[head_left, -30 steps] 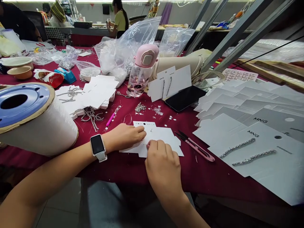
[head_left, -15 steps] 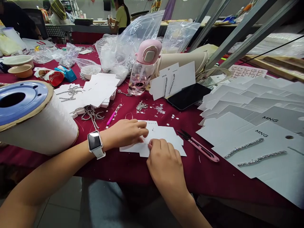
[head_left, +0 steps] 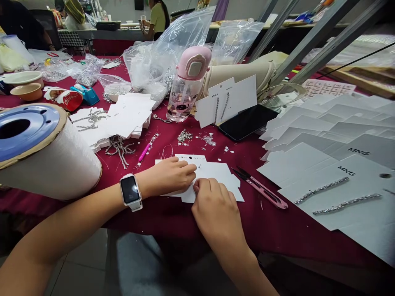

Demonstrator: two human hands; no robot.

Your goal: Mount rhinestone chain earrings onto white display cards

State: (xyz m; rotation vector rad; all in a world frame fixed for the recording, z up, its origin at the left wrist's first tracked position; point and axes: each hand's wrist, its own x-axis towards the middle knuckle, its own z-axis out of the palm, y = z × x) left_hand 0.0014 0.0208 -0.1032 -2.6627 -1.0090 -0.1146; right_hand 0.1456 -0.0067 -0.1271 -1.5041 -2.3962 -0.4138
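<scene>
A white card [head_left: 217, 174] lies flat on the dark red cloth in front of me, a small metal piece standing up near its middle. From the left, my left hand [head_left: 173, 176] rests over the card with its fingers closed and its fingertips hidden. Beside it, my right hand [head_left: 217, 203] is curled, thumb and index finger pinched at the card's near half. Whatever is in either pinch is too small or hidden to make out. Pink-handled thread snips [head_left: 262, 190] lie to the right of the card.
A large spool [head_left: 74, 160] stands at left, near stacked white cards [head_left: 128, 115] and silver chains [head_left: 119, 150]. Beyond my hands are a pink-handled tool [head_left: 145, 152], a bottle [head_left: 183, 96] and a phone [head_left: 247, 122]. Cards with silver chain strips [head_left: 321, 191] spread at right.
My left hand has moved slightly right and lower, and its fingers have gone from apart to closed near my right thumb. The right hand has barely moved.
</scene>
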